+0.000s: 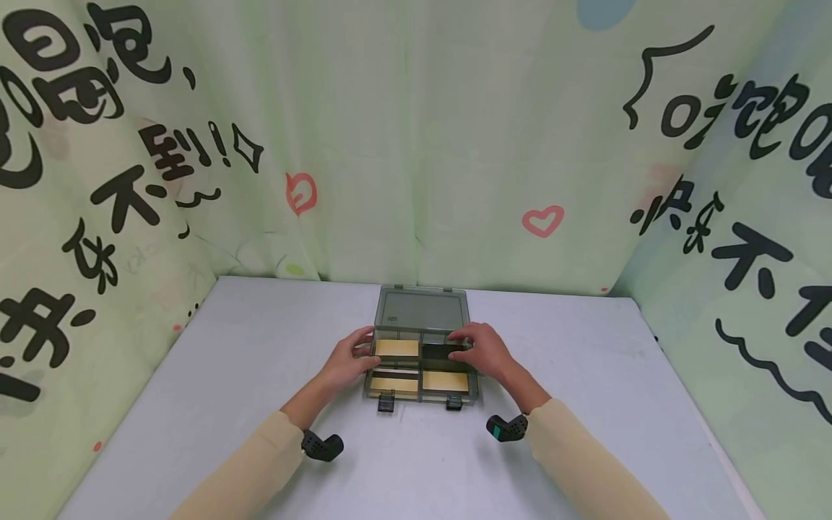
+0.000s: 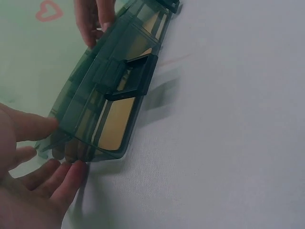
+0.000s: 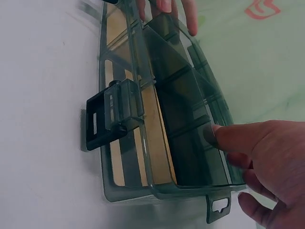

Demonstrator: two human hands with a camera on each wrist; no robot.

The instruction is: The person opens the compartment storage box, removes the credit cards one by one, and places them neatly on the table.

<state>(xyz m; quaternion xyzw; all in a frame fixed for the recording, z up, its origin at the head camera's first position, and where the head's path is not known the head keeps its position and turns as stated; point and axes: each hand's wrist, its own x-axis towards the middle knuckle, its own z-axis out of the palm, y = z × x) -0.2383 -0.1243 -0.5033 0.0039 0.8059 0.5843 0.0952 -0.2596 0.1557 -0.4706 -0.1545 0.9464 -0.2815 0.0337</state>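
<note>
A translucent grey-green plastic storage box [image 1: 420, 332] lies on the table with its lid [image 1: 422, 308] raised at the back. Dividers split it into compartments. Flat tan pieces [image 1: 398, 348] fill several of them, some with dark bands; the back right compartment [image 1: 437, 352] looks dark. My left hand [image 1: 344, 359] grips the box's left side, thumb over the rim and fingers against the outer wall. At the right side, my right hand [image 1: 486, 352] holds the box edge, its thumb [image 3: 233, 137] reaching over the back right compartment. Whether these fingertips also touch a dark piece is hidden.
Two black latches [image 1: 386, 403] hang from the box's front edge. White cloth covers the table [image 1: 416, 462]. A pale green curtain [image 1: 416, 144] with dark lettering and red hearts surrounds its back and sides. A black wrist camera [image 1: 323, 446] sits at each cuff.
</note>
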